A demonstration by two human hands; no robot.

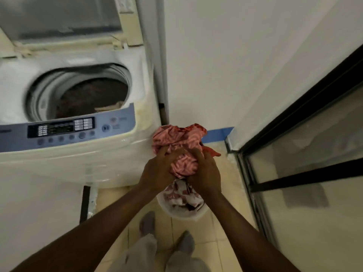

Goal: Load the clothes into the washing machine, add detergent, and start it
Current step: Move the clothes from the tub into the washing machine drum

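Status: loading is part done. The washing machine point(59, 165) stands with its lid point(59, 16) raised. The drum point(45, 95) already holds dark clothes point(92, 97), with a pale item at the front edge of the opening.

The pink patterned bundle point(180, 138) is held in the air, off the machine's front right corner and above the basket point(182, 214). It has not yet reached the drum. The left hand point(157, 171) and right hand point(204, 173) both grip it from below, fingers curled and clamped into the cloth.

The basket sits on the floor point(225, 222) just in front of the person's socked feet, near the machine's right side. It holds at least one more red-and-white garment point(180, 195).

Outstanding:
- The bundle and the basket's contents are to go in.
- Detergent is to be added, and no detergent container is in view.
- The lid is to be closed and the control panel point(64, 128) operated.

Clearance: the standing space is narrow, with the machine on the left, the wall point(216, 65) ahead and a black-framed glass door point(314, 154) close on the right. In my judgement the open route is up and to the left, over the panel edge into the opening. Trailing cloth could catch on the panel edge. The picture is blurred around the drum, so finer detail there cannot be confirmed.
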